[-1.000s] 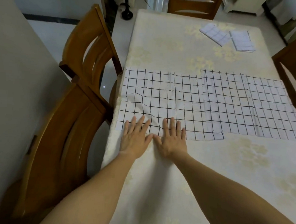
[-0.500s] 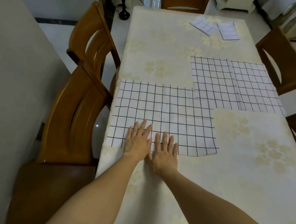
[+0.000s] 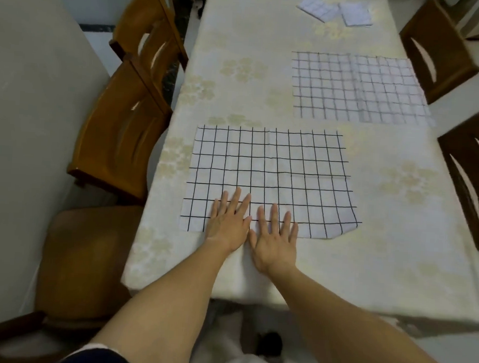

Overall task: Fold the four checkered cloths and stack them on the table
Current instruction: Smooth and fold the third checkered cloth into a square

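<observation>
- The nearest checkered cloth (image 3: 269, 180) lies spread flat on the near half of the table (image 3: 383, 246), its front edge close to the table's front edge. Faint crease lines cross it, and its near right corner looks slightly rounded or curled.
- The left hand (image 3: 227, 222) rests palm down on the cloth's front edge, fingers (image 3: 236, 199) straight and spread, gripping nothing.
- The right hand (image 3: 275, 239) lies just beside it, thumbs almost touching, fingers likewise flat and splayed, with only the fingertips on the cloth and the palm on the bare tablecloth.
- Judging by this, the step in hand is positioning or smoothing this cloth before its first fold; no fold in it is begun.
- The next move likely calls for pinching two corners of one edge and carrying that edge over to meet the opposite one, with the grid lines helping to keep it square.
- A second spread cloth (image 3: 359, 87) lies farther back on the right, well apart from the first; a seam through its middle may mean two overlapping pieces, but I cannot tell.
- Two small folded cloths (image 3: 338, 9) sit side by side at the far end, touching or overlapping but not stacked.
- Wooden chairs (image 3: 123, 129) stand along both sides of the table.
</observation>
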Demonstrator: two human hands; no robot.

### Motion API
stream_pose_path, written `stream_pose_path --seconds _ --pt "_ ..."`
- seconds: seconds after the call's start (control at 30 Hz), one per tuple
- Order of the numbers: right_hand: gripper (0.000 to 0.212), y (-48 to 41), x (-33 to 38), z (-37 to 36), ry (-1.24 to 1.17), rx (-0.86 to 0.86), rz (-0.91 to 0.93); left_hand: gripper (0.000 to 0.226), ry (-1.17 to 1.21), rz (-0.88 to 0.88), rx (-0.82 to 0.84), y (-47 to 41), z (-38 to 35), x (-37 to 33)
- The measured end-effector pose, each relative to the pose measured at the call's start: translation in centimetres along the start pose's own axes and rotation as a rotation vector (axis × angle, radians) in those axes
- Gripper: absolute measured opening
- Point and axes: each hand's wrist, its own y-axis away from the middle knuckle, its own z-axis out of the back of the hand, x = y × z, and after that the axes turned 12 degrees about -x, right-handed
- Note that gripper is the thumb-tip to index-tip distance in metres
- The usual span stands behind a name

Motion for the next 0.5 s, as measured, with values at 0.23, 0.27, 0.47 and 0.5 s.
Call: stream_pose_path --seconds 0.23,0.27,0.47,0.5 --pt "0.067 7.6 -7.4 1.1 -0.002 -0.042 -0.08 0.06 -0.009 -0.072 -0.002 5.6 -2.9 -7.8" --pt "0.067 7.7 -7.9 1.6 -0.004 -0.088 -0.081 0.06 -0.003 -0.058 -0.008 5.9 -3.0 -8.2" --pt "0.065 2.4 -11.1 2.8 -0.046 -0.217 -0.04 0.062 0.035 -0.004 -0.147 3.8 -2.6 -8.7" --pt "0.066 0.9 -11.4 2.9 -0.043 -0.207 -0.03 0.062 0.019 -0.015 -0.151 2.8 -2.5 -8.6"
